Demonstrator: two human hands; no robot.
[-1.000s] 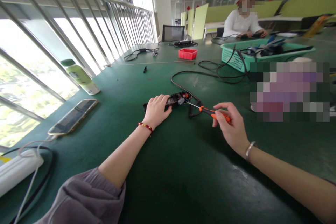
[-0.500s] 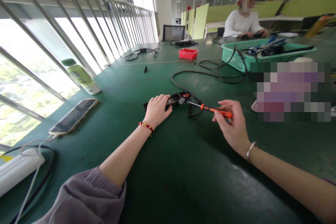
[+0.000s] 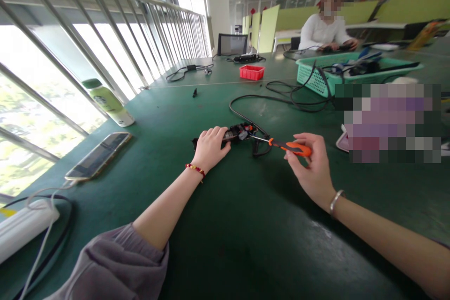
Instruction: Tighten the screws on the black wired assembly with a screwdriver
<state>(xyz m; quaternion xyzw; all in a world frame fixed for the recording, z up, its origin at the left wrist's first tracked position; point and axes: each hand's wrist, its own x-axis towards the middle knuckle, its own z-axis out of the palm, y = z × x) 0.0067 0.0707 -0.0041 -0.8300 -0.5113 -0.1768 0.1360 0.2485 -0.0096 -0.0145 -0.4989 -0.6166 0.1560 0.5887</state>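
My left hand (image 3: 212, 146) is wrapped over a long black corded device (image 3: 235, 134) lying on the green table, pressing it down. The device's right end shows small red and grey parts, and a black cable runs from it. Between the thumb and fingers of my right hand (image 3: 312, 161) is an orange-and-black screwdriver (image 3: 290, 146). Its metal shaft points left, with the tip at the device's right end; whether the tip sits in a screw is too small to tell. My left palm hides the device's middle.
A green basket (image 3: 312, 77) of cables and tools stands at the back right, near a small red tray (image 3: 251, 72). To the left are a phone (image 3: 100, 155), a bottle (image 3: 108, 103) and a white power strip (image 3: 26, 229). Another person (image 3: 325, 33) sits across the table.
The screwdriver's handle has turned about its own axis, so more of its orange side shows. My left hand and the device have stayed put.
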